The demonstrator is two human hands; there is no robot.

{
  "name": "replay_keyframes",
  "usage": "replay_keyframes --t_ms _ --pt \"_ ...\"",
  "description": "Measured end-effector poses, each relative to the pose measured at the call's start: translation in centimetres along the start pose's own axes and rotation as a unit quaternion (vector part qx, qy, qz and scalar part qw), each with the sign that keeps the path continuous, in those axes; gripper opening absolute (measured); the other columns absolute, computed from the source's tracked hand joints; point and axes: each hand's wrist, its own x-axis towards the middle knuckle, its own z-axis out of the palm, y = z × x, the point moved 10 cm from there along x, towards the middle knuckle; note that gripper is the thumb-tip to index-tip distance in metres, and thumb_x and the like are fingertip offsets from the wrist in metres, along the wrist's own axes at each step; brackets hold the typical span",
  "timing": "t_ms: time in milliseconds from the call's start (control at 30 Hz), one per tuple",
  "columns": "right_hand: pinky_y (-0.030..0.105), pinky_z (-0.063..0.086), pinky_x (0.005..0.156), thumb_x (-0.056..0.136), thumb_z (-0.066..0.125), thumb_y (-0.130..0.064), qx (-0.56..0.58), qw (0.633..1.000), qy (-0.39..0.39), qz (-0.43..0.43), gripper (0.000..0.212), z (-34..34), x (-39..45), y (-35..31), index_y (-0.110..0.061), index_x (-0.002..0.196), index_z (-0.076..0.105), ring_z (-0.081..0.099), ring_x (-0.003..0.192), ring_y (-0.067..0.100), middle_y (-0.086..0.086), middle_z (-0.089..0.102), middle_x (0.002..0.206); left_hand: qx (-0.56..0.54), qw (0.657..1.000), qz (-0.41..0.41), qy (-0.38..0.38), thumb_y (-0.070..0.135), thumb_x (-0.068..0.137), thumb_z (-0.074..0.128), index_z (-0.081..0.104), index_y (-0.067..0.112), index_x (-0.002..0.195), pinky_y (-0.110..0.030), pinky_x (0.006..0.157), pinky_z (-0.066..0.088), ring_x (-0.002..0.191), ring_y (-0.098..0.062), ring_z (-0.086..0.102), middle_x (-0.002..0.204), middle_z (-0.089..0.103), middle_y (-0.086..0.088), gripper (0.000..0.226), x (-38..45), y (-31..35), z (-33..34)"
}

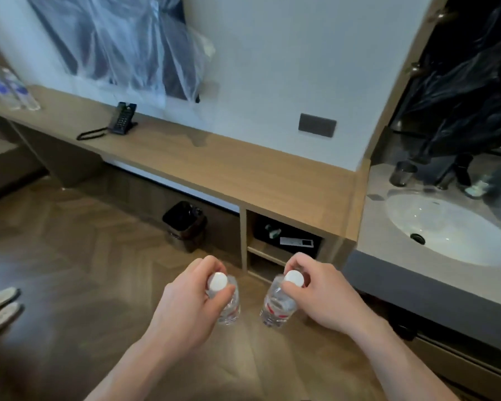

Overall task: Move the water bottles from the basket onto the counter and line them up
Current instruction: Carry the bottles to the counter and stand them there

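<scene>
The left hand (pixel 191 293) pinches a clear plastic water bottle with a white screw cap (pixel 227 302) by its neck, thumb and fingers curled round just under the cap, and the bottle hangs upright over the brown herringbone wood floor (pixel 70 241). The right hand (pixel 318 293) holds a second clear plastic bottle with a white cap and a red-and-white label (pixel 278 305) the same way, fingertips closed round the cap and neck, the bottle tilted slightly with its base toward the other one. The two bottles hang near each other but apart, both in front of and below the long light wooden counter (pixel 243 166) that runs along the white wall. At the counter's far left end stand two more clear bottles with blue labels (pixel 12 88), side by side (they are blurred, so no detail of the labels can be read). A black desk telephone with a coiled cord (pixel 122 118) sits further along the counter, and a dark rectangular wall plate (pixel 317 125) is set in the wall above it. Under the counter stands a black square waste bin (pixel 185 224), beside an open shelf compartment. To the right is a grey vanity top with a white oval basin (pixel 446 230).
</scene>
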Motion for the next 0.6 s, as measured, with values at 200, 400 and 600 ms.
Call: replay_keyframes --t_ms 200,400,600 --pt "0.029 0.065 0.069 0.094 0.066 -0.051 -0.001 0.998 -0.027 -0.062 0.013 2.9 6.7 -8.5 -0.039 0.098 0.06 0.069 0.089 0.007 -0.014 0.07 0.096 0.006 0.996 -0.053 0.072 0.043 0.094 0.068 0.056 0.034 0.095 -0.005 0.064 0.042 0.097 0.011 0.053 0.092 0.061 0.018 0.015 2.8 -6.0 -8.0" --pt "0.033 0.066 0.071 0.092 0.069 -0.052 -0.013 0.989 -0.077 -0.129 0.015 5.3 15.0 -16.0 -0.038 0.095 0.062 0.07 0.087 0.009 -0.013 0.071 0.091 -0.003 0.986 -0.119 0.115 0.043 0.093 0.07 0.056 0.035 0.091 -0.007 0.06 0.04 0.09 0.012 0.055 0.089 0.062 0.019 0.016 6.8 -12.0 -12.7" --pt "0.03 0.062 0.066 0.092 0.07 -0.051 -0.018 0.975 -0.135 -0.177 0.016 7.7 24.2 -21.5 -0.038 0.094 0.063 0.068 0.083 0.012 -0.009 0.071 0.089 -0.001 0.972 -0.17 0.16 0.042 0.093 0.071 0.058 0.031 0.09 -0.012 0.063 0.037 0.088 0.004 0.056 0.09 0.063 0.019 0.017 12.8 -16.8 -16.5"
